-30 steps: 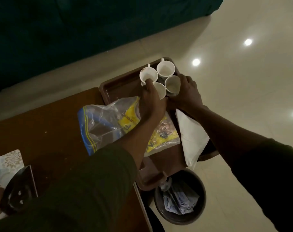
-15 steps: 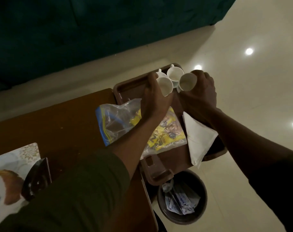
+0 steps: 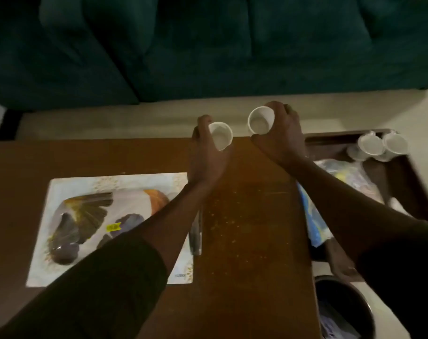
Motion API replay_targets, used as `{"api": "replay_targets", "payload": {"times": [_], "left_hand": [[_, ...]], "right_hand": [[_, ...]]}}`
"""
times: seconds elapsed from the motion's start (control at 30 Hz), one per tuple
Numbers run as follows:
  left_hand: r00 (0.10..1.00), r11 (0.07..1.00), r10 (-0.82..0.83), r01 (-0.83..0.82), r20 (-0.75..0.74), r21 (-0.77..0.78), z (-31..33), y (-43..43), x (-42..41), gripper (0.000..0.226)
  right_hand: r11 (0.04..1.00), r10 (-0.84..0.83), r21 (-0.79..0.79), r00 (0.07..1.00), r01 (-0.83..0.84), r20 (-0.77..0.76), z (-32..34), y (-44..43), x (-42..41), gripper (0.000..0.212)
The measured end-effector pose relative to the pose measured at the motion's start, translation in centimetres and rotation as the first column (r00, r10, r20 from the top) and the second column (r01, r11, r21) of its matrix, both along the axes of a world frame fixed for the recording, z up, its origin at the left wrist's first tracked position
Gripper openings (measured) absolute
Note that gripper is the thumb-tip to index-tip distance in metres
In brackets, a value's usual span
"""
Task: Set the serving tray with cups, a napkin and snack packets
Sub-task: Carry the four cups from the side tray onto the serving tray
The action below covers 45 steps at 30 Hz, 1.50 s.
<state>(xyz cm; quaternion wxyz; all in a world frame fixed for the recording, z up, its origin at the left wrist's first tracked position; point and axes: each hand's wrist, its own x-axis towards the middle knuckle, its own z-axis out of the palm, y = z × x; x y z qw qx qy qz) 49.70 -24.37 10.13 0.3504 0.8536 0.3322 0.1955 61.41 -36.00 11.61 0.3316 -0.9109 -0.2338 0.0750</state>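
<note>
Fingers (image 3: 285, 111) round cup (image 3: 260, 120) – both hands

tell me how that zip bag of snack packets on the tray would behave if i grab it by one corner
The zip bag looks like thin, crumpled clear plastic, so it would probably sag and its packets slide to the low end. It already overhangs the tray, so a tug may drag it off.

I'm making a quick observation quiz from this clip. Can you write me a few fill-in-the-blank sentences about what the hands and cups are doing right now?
1. Each hand holds one white ____.
2. The left hand and right hand hold their cups above the brown ____, not the tray.
3. The number of cups left on the tray, as far as shows, is ____.
4. The mat under the left forearm shows a ____.

Missing words: cup; table; two; bird
</note>
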Motion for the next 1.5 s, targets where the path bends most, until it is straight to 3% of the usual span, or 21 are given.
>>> {"api": "replay_targets", "payload": {"times": [0.23,0.47,0.8,1.07,1.17,1.27,1.37,1.5], "left_hand": [[0.987,0.991,0.133,-0.132,-0.086,0.018,-1.8,12.7,-15.4,0.075],[0.967,0.987,0.157,-0.159,-0.200,0.005,-6.2,18.1,-25.2,0.075],[0.984,0.991,0.051,-0.071,-0.172,-0.111,-10.1,20.0,-27.8,0.070],[0.977,0.984,-0.113,0.085,-0.180,-0.156,-10.1,20.5,-28.2,0.079],[0.908,0.958,-0.286,0.279,-0.306,-0.067,-9.1,21.7,-29.0,0.091],[0.803,0.903,-0.399,0.429,-0.443,-0.035,-8.5,21.9,-28.9,0.098],[0.784,0.907,-0.370,0.421,-0.497,-0.012,-8.1,21.7,-28.6,0.088],[0.844,0.964,-0.181,0.253,-0.505,0.078,-7.9,21.5,-29.5,0.061]], "right_hand": [[0.980,0.196,-0.009,0.980,-0.197,-0.024,-0.7,14.5,-11.9,0.070],[0.937,0.329,-0.075,0.933,-0.342,-0.148,-5.2,20.1,-21.9,0.068],[0.884,0.344,-0.236,0.903,-0.404,-0.257,-9.0,20.9,-26.8,0.071],[0.880,0.371,-0.192,0.880,-0.435,-0.296,-9.8,20.2,-26.5,0.086],[0.848,0.472,-0.107,0.831,-0.519,-0.295,-8.9,20.4,-25.2,0.076],[0.690,0.646,-0.166,0.702,-0.705,-0.300,-8.2,20.7,-24.5,0.080],[0.625,0.673,-0.233,0.666,-0.745,-0.323,-8.4,20.8,-24.8,0.079],[0.706,0.589,-0.307,0.770,-0.638,-0.244,-8.7,20.4,-25.1,0.065]]}}
